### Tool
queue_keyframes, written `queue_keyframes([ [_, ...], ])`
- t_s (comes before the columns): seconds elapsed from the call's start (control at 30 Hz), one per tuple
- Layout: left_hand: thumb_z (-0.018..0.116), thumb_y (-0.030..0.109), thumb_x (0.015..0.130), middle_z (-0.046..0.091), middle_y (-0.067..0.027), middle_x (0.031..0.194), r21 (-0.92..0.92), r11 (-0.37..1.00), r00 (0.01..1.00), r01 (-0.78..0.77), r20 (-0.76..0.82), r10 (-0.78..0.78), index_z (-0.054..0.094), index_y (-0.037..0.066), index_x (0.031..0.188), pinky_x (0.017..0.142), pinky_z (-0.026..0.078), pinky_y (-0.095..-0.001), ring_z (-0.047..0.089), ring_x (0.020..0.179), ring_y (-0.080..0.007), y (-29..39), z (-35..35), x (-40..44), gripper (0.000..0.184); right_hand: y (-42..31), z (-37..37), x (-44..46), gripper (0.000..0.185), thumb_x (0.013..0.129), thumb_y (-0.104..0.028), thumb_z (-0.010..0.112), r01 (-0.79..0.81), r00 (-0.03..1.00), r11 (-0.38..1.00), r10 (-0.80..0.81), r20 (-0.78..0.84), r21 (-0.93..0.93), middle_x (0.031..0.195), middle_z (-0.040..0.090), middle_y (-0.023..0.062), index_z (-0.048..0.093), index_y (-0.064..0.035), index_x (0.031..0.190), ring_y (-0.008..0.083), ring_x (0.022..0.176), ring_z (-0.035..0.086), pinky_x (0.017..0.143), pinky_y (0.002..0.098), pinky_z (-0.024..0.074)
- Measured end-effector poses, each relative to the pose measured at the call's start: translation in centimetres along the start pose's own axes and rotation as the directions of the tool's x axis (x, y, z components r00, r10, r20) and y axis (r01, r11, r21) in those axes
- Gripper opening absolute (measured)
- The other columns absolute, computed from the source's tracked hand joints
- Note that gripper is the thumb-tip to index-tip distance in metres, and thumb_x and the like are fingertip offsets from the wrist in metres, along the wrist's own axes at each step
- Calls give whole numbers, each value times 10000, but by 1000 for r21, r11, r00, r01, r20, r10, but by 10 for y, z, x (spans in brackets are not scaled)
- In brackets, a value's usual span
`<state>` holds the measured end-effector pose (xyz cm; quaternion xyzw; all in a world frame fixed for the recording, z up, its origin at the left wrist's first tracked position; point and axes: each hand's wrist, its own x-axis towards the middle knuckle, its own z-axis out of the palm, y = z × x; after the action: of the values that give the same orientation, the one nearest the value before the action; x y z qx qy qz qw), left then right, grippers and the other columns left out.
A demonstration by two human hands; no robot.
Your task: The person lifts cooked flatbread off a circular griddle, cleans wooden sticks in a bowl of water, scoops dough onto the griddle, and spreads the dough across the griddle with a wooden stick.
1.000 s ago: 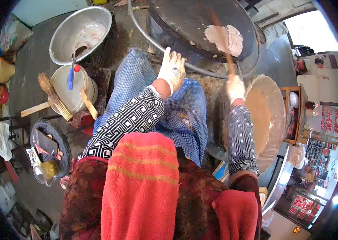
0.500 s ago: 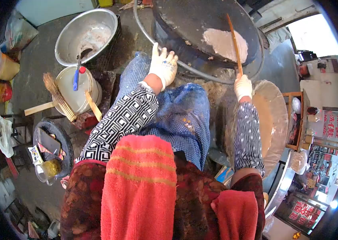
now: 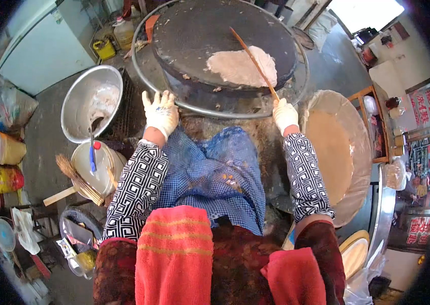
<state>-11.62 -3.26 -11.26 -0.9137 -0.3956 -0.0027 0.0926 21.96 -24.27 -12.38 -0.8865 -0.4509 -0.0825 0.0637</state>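
Note:
A round dark griddle (image 3: 189,40) stands in front of me, with a patch of pale, wet batter (image 3: 230,66) on its near right part. My right hand (image 3: 285,116), in a white glove, is closed round the end of a long thin wooden spreader (image 3: 255,63). The spreader slants up and left across the batter. At the near left of the griddle, my left hand (image 3: 162,113), also gloved, has its fingers stretched out and apart beside the metal ring (image 3: 215,113). Whether it touches the ring I cannot tell. No object shows in it.
To the right stands a wide plastic-lined tub of tan batter (image 3: 329,147). On the left are a metal basin (image 3: 70,109) with a ladle (image 3: 92,147), a white bucket (image 3: 118,161) and a straw brush (image 3: 80,180). A checked blue cloth (image 3: 215,178) covers my lap.
The view has swung, showing more of the griddle and its ring. My left hand's fingers are spread wider. The spreader stays in my right hand over the batter, whose shape looks much the same.

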Motion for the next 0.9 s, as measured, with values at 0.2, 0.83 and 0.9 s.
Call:
queue_keyframes([
  [0.2,485,298,901,510,-67,1392,67,993,995,93,30,-95,537,112,1315,1120,83,-632,422,1327,-279,-13,-17,16,457,-49,-37,-29,334,976,-338,444,143,985,988,-148,88,60,746,642,238,508,-11,967,423,721,648,669,511,516],
  [0.83,379,142,913,407,-203,1461,-40,971,965,-236,-127,229,434,-41,1382,1180,77,-550,327,1393,-351,108,-2,-44,506,-31,-17,-15,375,973,-391,437,-21,990,1000,21,139,-6,802,646,266,528,-27,975,460,773,633,719,538,492],
  [0.9,384,149,916,389,-203,1474,-19,973,970,-230,-90,228,416,-37,1396,1179,73,-548,312,1400,-353,100,-13,-44,516,-17,-21,-4,361,981,-365,437,-99,993,994,101,57,-42,803,650,264,546,-21,956,441,776,642,714,513,508],
])
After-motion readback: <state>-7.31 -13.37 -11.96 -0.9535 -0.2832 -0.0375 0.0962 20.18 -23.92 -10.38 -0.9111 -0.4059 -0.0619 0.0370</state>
